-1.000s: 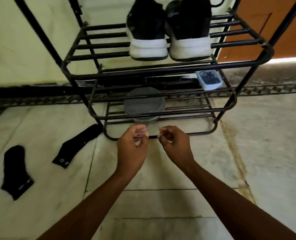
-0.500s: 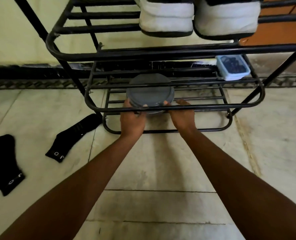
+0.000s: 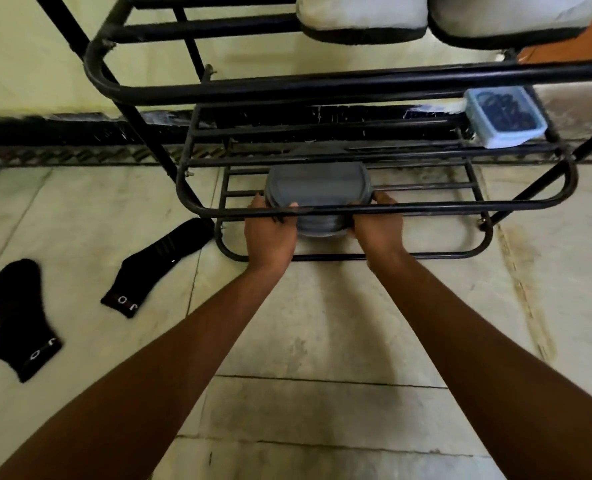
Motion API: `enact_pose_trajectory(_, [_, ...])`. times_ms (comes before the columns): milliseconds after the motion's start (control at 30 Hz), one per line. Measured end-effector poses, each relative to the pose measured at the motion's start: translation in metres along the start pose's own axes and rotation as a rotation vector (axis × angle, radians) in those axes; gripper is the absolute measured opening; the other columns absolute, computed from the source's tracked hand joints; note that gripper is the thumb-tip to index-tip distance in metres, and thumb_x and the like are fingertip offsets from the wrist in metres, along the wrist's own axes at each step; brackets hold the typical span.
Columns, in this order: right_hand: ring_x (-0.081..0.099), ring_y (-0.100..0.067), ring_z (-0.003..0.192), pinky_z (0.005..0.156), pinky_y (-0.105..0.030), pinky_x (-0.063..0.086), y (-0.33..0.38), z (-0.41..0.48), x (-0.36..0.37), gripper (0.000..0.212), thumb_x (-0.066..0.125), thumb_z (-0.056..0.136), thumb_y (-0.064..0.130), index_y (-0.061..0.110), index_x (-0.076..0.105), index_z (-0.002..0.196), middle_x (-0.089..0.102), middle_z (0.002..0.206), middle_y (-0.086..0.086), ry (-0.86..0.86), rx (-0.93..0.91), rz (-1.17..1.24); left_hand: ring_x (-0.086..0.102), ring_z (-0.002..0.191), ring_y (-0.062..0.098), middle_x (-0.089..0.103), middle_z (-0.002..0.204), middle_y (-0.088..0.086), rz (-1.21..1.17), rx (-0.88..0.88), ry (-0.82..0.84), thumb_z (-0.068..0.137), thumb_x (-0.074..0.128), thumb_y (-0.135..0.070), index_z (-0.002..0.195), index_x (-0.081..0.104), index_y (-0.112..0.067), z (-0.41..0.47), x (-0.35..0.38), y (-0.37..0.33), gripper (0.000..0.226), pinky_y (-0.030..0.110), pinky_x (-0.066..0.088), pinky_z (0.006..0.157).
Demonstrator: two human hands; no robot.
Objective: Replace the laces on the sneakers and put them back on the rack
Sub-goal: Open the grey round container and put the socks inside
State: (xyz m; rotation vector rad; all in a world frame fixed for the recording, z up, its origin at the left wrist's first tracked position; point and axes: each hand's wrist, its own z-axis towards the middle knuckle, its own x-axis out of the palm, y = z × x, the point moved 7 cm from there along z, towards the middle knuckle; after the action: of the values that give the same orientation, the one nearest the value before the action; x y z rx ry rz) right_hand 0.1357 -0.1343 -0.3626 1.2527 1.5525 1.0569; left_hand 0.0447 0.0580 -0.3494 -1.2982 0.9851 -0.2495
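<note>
The left hand (image 3: 270, 237) and right hand (image 3: 377, 230) reach under a front rail of the black rack (image 3: 287, 86), their fingers grasping opposite sides of a grey lidded container (image 3: 317, 187) at the lowest tier. The sneakers (image 3: 362, 15) sit on the top tier, heels outward. A small clear box (image 3: 504, 116) rests on the middle tier; two black socks (image 3: 156, 265) lie on the floor at left.

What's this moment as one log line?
left hand: holds grey container | right hand: holds grey container | grey container: inside rack | sneakers: upper shelf
</note>
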Motion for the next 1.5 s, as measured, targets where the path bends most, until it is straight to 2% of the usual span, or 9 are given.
enact_pose_trajectory(133, [0.07,-0.024,0.1,0.083,-0.041,0.063,-0.014,-0.049,-0.007,0.025,0.063,0.096,0.007,0.02,0.052,0.114,0.066,0.11,-0.006,0.037,0.119,0.128,0.065,0.11,0.02,0.059,0.125,0.006,-0.038,-0.02,-0.021,0.083,0.068,-0.059,0.129,0.057,-0.013,-0.035,-0.023,0.008,0.066,0.039,0.057,0.095])
enact_pose_trajectory(300, [0.073,-0.025,0.1,0.082,-0.041,0.064,-0.042,-0.106,-0.024,0.051,0.062,0.098,0.011,0.015,0.044,0.146,0.069,0.117,-0.011,0.137,0.151,0.077,0.055,0.098,0.006,0.044,0.121,0.002,-0.125,-0.118,-0.013,0.093,0.073,-0.038,0.115,0.054,-0.028,-0.097,-0.051,0.024,0.031,0.02,0.046,0.089])
enact_pose_trajectory(467, [0.073,-0.031,0.098,0.073,-0.039,0.063,-0.054,-0.132,-0.042,0.052,0.059,0.099,0.008,0.016,0.044,0.148,0.069,0.117,-0.015,0.265,0.212,-0.011,0.066,0.108,0.02,0.062,0.125,0.008,-0.382,-0.365,-0.024,0.074,0.075,-0.061,0.108,0.068,-0.027,-0.131,-0.062,0.064,0.048,0.054,0.056,0.097])
enact_pose_trajectory(700, [0.064,-0.03,0.083,0.073,-0.044,0.056,-0.058,-0.143,-0.053,0.048,0.058,0.096,0.0,0.022,0.053,0.138,0.062,0.096,-0.013,0.436,0.179,-0.202,0.061,0.105,0.008,0.062,0.122,0.004,-0.294,-0.285,-0.021,0.09,0.076,-0.039,0.125,0.065,-0.018,-0.154,-0.067,0.081,0.042,0.018,0.048,0.079])
enact_pose_trajectory(867, [0.063,-0.029,0.086,0.072,-0.039,0.055,-0.065,-0.146,-0.056,0.047,0.06,0.098,0.004,0.028,0.053,0.137,0.057,0.108,-0.013,0.517,0.201,-0.167,0.069,0.096,0.023,0.076,0.103,0.003,-0.573,-0.581,0.0,0.095,0.063,-0.048,0.1,0.075,-0.021,-0.165,-0.071,0.092,0.03,0.04,0.054,0.079])
enact_pose_trajectory(1033, [0.061,-0.029,0.081,0.066,-0.036,0.052,-0.064,-0.151,-0.059,0.043,0.057,0.099,0.002,0.028,0.055,0.133,0.055,0.108,-0.013,0.579,0.199,-0.15,0.068,0.114,0.026,0.075,0.119,0.002,-0.705,-0.546,0.245,0.102,0.057,-0.031,0.125,0.071,-0.022,-0.165,-0.061,0.082,0.029,0.046,0.055,0.098])
enact_pose_trajectory(1267, [0.063,-0.025,0.105,0.092,-0.043,0.054,-0.049,-0.145,-0.063,0.03,0.062,0.099,0.016,0.044,0.059,0.11,0.054,0.118,-0.004,0.371,-0.121,-0.493,0.069,0.115,0.024,0.071,0.126,0.0,-0.638,-0.379,0.332,0.088,0.076,-0.016,0.135,0.059,-0.031,-0.173,-0.052,0.076,0.052,0.052,0.058,0.095])
enact_pose_trajectory(1367, [0.06,-0.019,0.105,0.094,-0.038,0.051,-0.045,-0.141,-0.066,0.005,0.062,0.098,0.033,0.029,0.066,0.1,0.061,0.114,-0.002,0.231,-0.123,-0.539,0.068,0.117,0.021,0.07,0.128,-0.002,-0.601,-0.302,0.313,0.087,0.077,-0.017,0.138,0.056,-0.028,-0.179,-0.052,0.067,0.056,0.049,0.057,0.098])
enact_pose_trajectory(1500, [0.06,-0.02,0.102,0.093,-0.037,0.05,-0.045,-0.139,-0.066,0.025,0.058,0.1,0.037,0.018,0.07,0.11,0.061,0.111,-0.005,0.144,-0.122,-0.589,0.066,0.121,0.024,0.068,0.133,0.002,-0.593,-0.248,0.283,0.083,0.083,-0.022,0.141,0.054,-0.025,-0.185,-0.046,0.063,0.065,0.047,0.057,0.097])
